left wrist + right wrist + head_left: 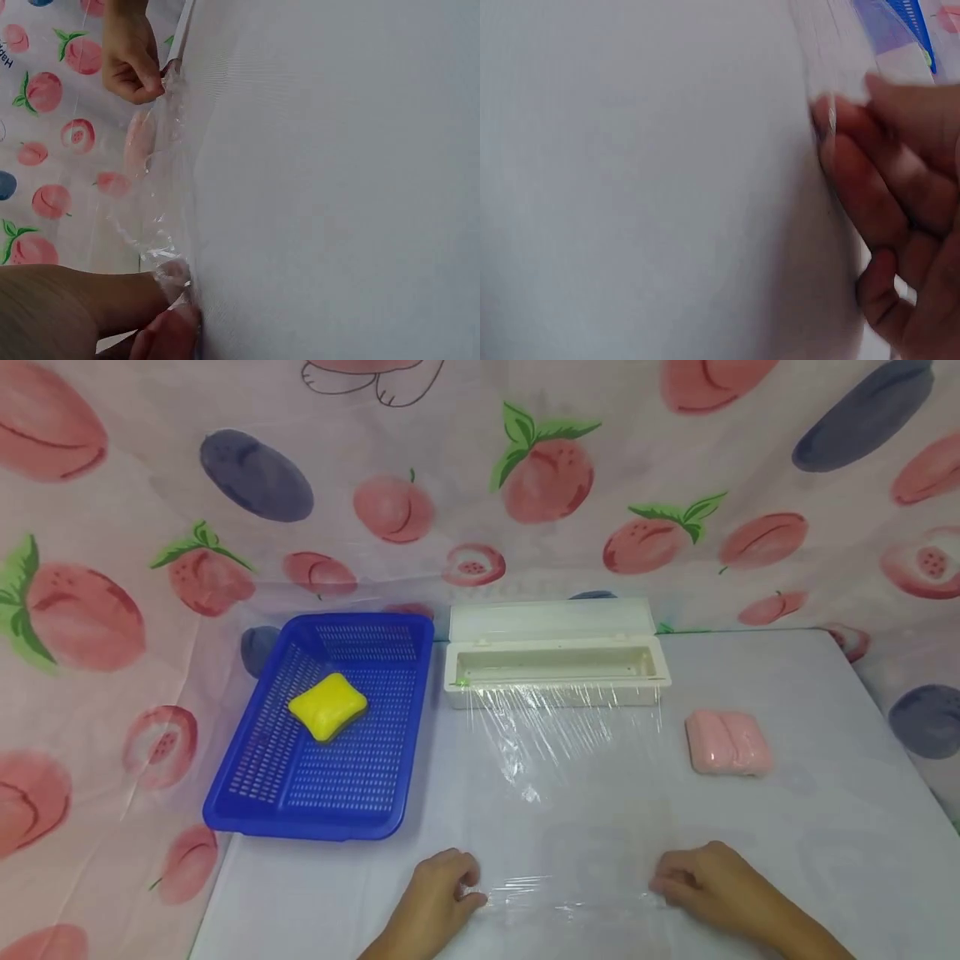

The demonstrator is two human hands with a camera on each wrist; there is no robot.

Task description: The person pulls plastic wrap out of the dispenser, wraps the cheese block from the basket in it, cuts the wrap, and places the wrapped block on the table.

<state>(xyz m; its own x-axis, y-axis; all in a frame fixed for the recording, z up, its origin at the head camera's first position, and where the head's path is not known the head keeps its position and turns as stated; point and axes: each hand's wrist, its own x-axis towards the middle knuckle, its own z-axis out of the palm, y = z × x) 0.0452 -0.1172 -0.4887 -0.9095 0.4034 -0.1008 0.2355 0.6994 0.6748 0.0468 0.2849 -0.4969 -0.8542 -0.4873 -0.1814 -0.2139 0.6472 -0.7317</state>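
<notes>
A sheet of clear plastic wrap (pixel 555 827) stretches over the table from a long white dispenser box (pixel 555 693) whose lid stands raised at the back. Near the table's front, my left hand (pixel 437 897) pinches one front corner of the wrap between thumb and fingers. The other front corner is pinched by my right hand (pixel 708 889). In the left wrist view the wrap (pixel 161 217) hangs wrinkled between both hands. Curled fingers (pixel 870 180) of the right hand show up close in the right wrist view, at the edge of the film.
On the left a blue plastic basket (pixel 408 735) holds a yellow pillow-shaped block (pixel 328 706). A pink wrapped block (pixel 727 743) lies right of the film. Behind the white table (pixel 840 827) hangs a fruit-print cloth (pixel 465 460).
</notes>
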